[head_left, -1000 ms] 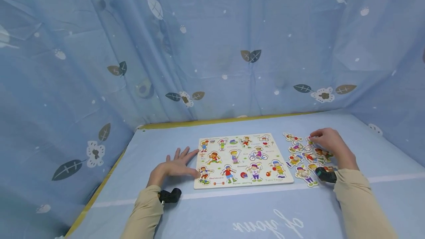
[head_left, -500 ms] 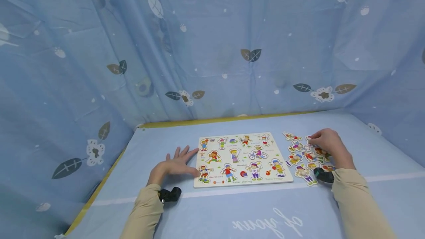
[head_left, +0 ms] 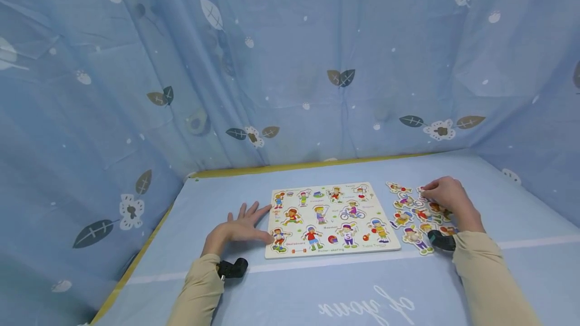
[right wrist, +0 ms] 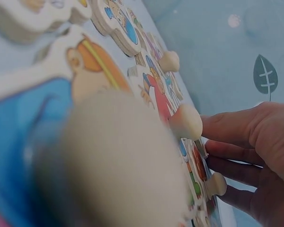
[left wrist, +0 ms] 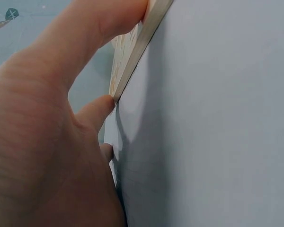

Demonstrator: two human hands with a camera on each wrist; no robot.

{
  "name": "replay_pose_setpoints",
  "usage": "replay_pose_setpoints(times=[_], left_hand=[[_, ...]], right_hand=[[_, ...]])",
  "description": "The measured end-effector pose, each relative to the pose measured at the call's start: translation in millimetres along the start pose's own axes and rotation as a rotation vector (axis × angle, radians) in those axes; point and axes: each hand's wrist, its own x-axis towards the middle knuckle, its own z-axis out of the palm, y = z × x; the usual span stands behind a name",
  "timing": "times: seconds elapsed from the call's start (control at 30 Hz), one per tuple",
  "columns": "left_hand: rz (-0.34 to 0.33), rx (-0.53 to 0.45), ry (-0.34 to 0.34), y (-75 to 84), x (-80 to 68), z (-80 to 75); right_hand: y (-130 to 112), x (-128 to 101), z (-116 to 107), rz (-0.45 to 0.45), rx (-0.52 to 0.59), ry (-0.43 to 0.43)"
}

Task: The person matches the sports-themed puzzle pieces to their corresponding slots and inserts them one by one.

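Observation:
A wooden puzzle board (head_left: 331, 218) printed with sports figures lies flat on the blue table. My left hand (head_left: 242, 225) rests flat beside its left edge with fingers spread; the thumb (left wrist: 99, 28) presses on the board's edge (left wrist: 137, 52). To the right of the board lie several loose cut-out pieces (head_left: 410, 215) with small knobs (right wrist: 187, 123). My right hand (head_left: 441, 192) sits over the far side of that group, fingers curled down onto one piece (head_left: 422, 191). In the right wrist view the fingertips (right wrist: 217, 130) lie against the pieces by a knob.
Blue leaf-print curtains (head_left: 290, 64) close in the table on the back and both sides. A yellow strip (head_left: 308, 164) marks the far table edge and a white line (head_left: 344, 259) runs across the cloth near me. Black wrist mounts (head_left: 232, 268) sit on both sleeves.
Both hands stay where they were; only the head view shifts slightly.

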Motion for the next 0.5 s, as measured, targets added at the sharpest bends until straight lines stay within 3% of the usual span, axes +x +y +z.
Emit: replay_pose_setpoints(times=[0.17,0.5], left_hand=[[-0.002,0.012,-0.003,-0.6,-1.3,0.2],[0.000,0.010,0.000,0.1,0.4,0.6]], right_hand=[[2.6,1.7,1.5,-0.055,-0.037,0.018],[4.2,2.0,-0.5,-0.026,-0.039,-0.008]])
